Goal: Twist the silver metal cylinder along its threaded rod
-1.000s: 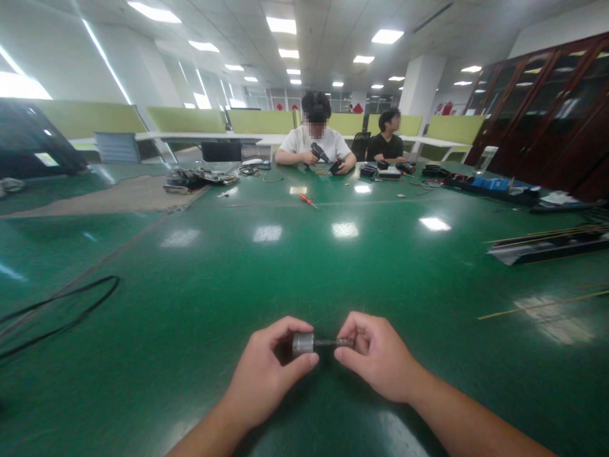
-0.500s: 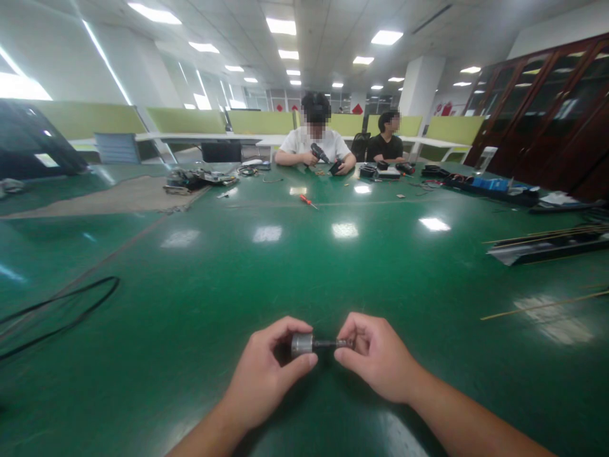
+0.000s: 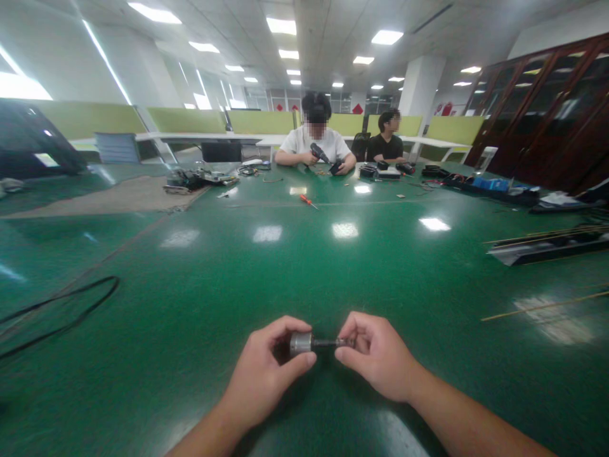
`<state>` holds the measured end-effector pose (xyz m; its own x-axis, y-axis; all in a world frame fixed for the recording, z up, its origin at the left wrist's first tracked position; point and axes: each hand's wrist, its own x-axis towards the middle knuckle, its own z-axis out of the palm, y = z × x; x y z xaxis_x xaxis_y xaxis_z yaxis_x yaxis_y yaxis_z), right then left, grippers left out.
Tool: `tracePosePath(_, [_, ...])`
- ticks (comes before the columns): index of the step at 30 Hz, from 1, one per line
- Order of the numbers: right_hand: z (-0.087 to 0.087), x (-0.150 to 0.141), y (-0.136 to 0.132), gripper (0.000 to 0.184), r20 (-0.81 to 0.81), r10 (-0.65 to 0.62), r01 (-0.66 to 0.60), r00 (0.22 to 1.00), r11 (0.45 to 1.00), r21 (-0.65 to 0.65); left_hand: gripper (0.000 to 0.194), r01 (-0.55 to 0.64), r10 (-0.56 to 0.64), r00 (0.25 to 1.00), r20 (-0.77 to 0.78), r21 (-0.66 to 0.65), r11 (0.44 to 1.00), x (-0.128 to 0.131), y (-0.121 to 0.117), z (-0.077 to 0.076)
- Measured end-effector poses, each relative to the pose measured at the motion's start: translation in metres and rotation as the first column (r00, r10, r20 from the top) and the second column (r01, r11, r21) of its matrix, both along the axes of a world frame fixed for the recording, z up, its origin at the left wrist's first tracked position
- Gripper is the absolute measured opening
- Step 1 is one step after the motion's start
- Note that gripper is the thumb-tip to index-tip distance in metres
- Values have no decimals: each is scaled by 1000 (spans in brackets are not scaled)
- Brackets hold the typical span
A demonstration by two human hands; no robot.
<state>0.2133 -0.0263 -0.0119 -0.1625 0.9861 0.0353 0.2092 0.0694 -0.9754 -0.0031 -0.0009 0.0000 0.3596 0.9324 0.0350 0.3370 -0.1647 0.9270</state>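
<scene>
Low in the middle of the view, my left hand (image 3: 269, 362) is closed with thumb and fingers round a short silver cylinder (image 3: 301, 343) that looks like a small motor. A thin dark shaft (image 3: 325, 343) runs from the cylinder to the right, lying level. At its far end my right hand (image 3: 375, 355) pinches a small dark metal end piece (image 3: 343, 342), partly covered by the fingertips. Whether that end piece is fixed to the shaft, I cannot tell. Both hands are just above or on the green tabletop (image 3: 304, 273).
Across the table, a person in white (image 3: 314, 143) holds a power drill (image 3: 319, 153); another (image 3: 387, 136) sits beside. An orange screwdriver (image 3: 308, 201) lies mid-table. Thin rods and a dark tray (image 3: 547, 246) are at right, a black cable (image 3: 102, 298) at left, electronics (image 3: 190, 179) farther back.
My left hand has shifted very slightly left with the silver cylinder. My right hand stays nearly still, keeping its pinch on the end piece.
</scene>
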Motion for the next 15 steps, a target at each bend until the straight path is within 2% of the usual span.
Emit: tracePosePath(15, [-1, 0, 0, 9, -2, -7, 7, 1000, 1000, 6, 27, -9, 10, 999, 48, -23, 1000, -3, 2, -4])
